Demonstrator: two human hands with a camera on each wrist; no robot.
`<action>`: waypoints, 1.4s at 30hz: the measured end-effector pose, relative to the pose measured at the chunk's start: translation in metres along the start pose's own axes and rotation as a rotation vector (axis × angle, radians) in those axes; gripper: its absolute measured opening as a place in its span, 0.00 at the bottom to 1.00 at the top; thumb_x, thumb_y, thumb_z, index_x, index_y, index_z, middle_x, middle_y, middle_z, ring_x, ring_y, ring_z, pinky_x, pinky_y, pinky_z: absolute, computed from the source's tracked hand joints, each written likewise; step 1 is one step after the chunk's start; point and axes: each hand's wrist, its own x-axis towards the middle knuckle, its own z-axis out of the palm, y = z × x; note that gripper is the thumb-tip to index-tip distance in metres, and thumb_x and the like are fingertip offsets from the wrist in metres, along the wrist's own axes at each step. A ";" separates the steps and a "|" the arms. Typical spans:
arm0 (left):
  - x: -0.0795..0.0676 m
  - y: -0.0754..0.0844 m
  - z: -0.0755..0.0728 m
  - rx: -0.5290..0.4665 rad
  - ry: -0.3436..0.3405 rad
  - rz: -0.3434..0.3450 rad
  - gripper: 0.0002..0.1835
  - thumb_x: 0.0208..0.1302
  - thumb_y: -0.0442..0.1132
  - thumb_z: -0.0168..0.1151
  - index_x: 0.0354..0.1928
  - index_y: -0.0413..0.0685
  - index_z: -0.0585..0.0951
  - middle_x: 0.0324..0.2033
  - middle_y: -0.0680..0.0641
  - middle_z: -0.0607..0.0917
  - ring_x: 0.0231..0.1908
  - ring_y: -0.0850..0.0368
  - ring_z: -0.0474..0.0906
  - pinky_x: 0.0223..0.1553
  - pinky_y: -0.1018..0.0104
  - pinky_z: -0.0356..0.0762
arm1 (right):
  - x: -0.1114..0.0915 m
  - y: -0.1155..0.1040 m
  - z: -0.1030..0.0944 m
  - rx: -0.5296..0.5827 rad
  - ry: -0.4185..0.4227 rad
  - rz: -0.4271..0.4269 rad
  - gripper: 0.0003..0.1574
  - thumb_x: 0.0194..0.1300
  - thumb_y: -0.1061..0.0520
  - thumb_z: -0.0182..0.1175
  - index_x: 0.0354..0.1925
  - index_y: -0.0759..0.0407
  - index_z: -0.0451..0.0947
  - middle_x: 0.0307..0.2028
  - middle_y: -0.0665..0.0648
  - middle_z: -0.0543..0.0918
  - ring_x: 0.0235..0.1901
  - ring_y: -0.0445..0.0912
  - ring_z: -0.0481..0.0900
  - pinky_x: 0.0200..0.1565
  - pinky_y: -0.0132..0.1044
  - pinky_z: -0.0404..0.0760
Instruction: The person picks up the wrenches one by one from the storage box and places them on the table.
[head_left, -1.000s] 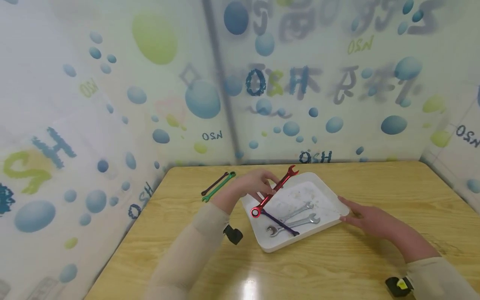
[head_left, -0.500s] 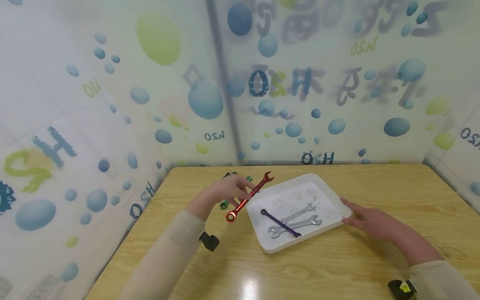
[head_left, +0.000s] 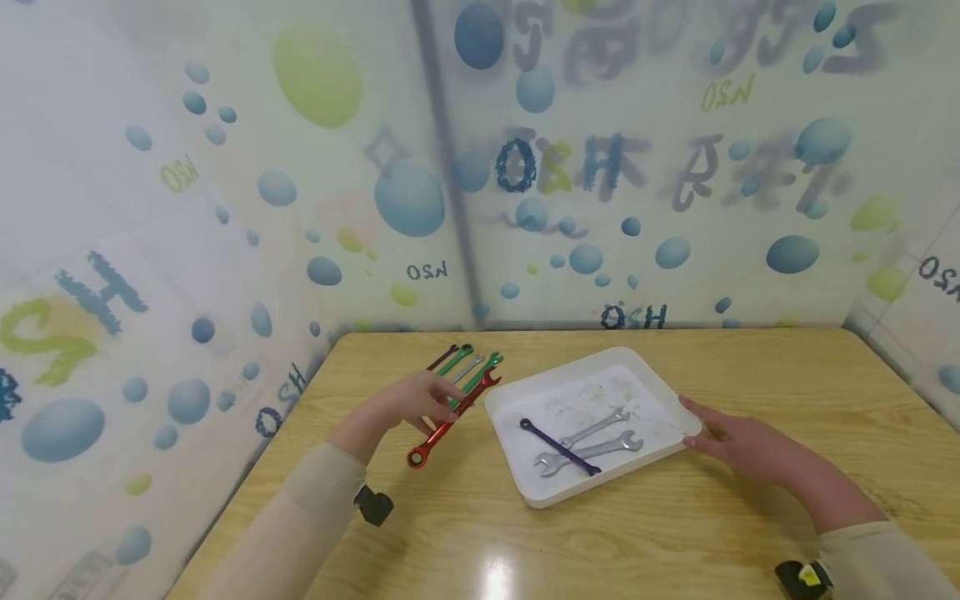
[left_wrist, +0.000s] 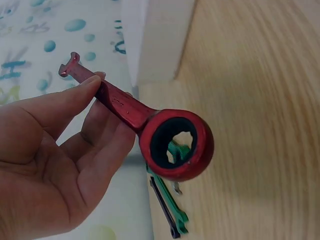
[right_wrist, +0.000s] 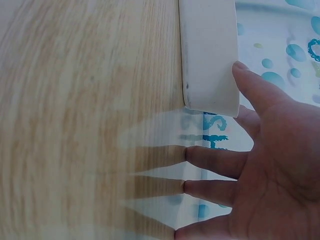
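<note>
My left hand (head_left: 416, 398) holds a red combination wrench (head_left: 437, 436) between thumb and fingers, raised over the left part of the table. Its ring end (left_wrist: 177, 145) points toward the left wrist camera, its jaw end away. Beyond it lies a row of wrenches, partly hidden by the hand: a dark one (head_left: 443, 357), a green one (head_left: 456, 358), a silver one (head_left: 468, 367) and another green one (head_left: 492, 363). My right hand (head_left: 750, 446) touches the white tray (head_left: 645, 396) at its right corner, thumb and index finger on either side, the other fingers spread straight.
Inside the tray lie a purple wrench (head_left: 555, 443) and two silver wrenches, one smaller (head_left: 600, 427) and one larger (head_left: 607, 447); the purple one crosses over the larger. The wooden table (head_left: 600, 542) meets a bubble-printed wall (head_left: 675, 167) at the back and left.
My left hand has carried the red wrench leftward from over the tray to beside the row of wrenches. The right hand stays at the tray's corner.
</note>
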 end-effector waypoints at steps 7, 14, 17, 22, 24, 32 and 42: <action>-0.005 -0.022 -0.007 0.037 0.022 -0.028 0.19 0.63 0.30 0.65 0.57 0.40 0.80 0.32 0.45 0.82 0.32 0.53 0.82 0.34 0.56 0.83 | -0.001 -0.001 0.000 0.006 -0.001 -0.011 0.53 0.67 0.28 0.49 0.76 0.56 0.50 0.65 0.77 0.62 0.60 0.75 0.62 0.53 0.69 0.65; -0.012 -0.039 -0.013 0.019 0.048 -0.077 0.19 0.62 0.28 0.64 0.56 0.39 0.80 0.33 0.44 0.81 0.35 0.53 0.81 0.34 0.56 0.83 | -0.002 -0.002 -0.001 0.010 0.007 -0.021 0.52 0.67 0.28 0.49 0.75 0.57 0.50 0.65 0.78 0.62 0.61 0.76 0.62 0.53 0.69 0.65; -0.014 -0.045 -0.014 0.015 0.047 -0.094 0.19 0.62 0.27 0.63 0.56 0.38 0.80 0.34 0.45 0.82 0.37 0.53 0.81 0.34 0.56 0.83 | -0.002 -0.003 -0.002 0.008 0.001 -0.014 0.52 0.68 0.28 0.49 0.76 0.57 0.50 0.65 0.78 0.62 0.61 0.76 0.61 0.54 0.70 0.65; -0.015 -0.053 -0.015 0.046 0.036 -0.129 0.19 0.61 0.28 0.65 0.56 0.40 0.81 0.34 0.45 0.83 0.34 0.53 0.82 0.34 0.56 0.83 | -0.002 -0.003 -0.003 0.001 -0.008 -0.007 0.52 0.68 0.28 0.48 0.76 0.56 0.49 0.65 0.78 0.61 0.61 0.76 0.61 0.54 0.70 0.64; -0.016 -0.056 -0.015 0.071 0.035 -0.141 0.20 0.61 0.29 0.66 0.56 0.42 0.82 0.33 0.45 0.83 0.32 0.52 0.83 0.34 0.56 0.83 | -0.002 -0.003 -0.003 0.000 -0.012 -0.005 0.53 0.68 0.28 0.48 0.76 0.56 0.48 0.66 0.78 0.61 0.61 0.76 0.61 0.54 0.70 0.64; -0.022 -0.066 -0.017 0.131 0.043 -0.173 0.19 0.59 0.29 0.68 0.54 0.43 0.83 0.33 0.46 0.83 0.31 0.55 0.80 0.34 0.57 0.83 | -0.001 -0.001 0.000 0.002 0.000 -0.015 0.52 0.68 0.29 0.49 0.76 0.56 0.49 0.65 0.78 0.61 0.61 0.76 0.61 0.54 0.70 0.64; -0.029 -0.078 -0.018 0.140 0.052 -0.215 0.19 0.58 0.30 0.69 0.53 0.43 0.83 0.36 0.47 0.84 0.32 0.56 0.79 0.34 0.58 0.82 | -0.001 0.000 0.001 0.008 0.001 -0.015 0.53 0.67 0.28 0.49 0.76 0.56 0.49 0.65 0.78 0.62 0.61 0.75 0.62 0.54 0.69 0.65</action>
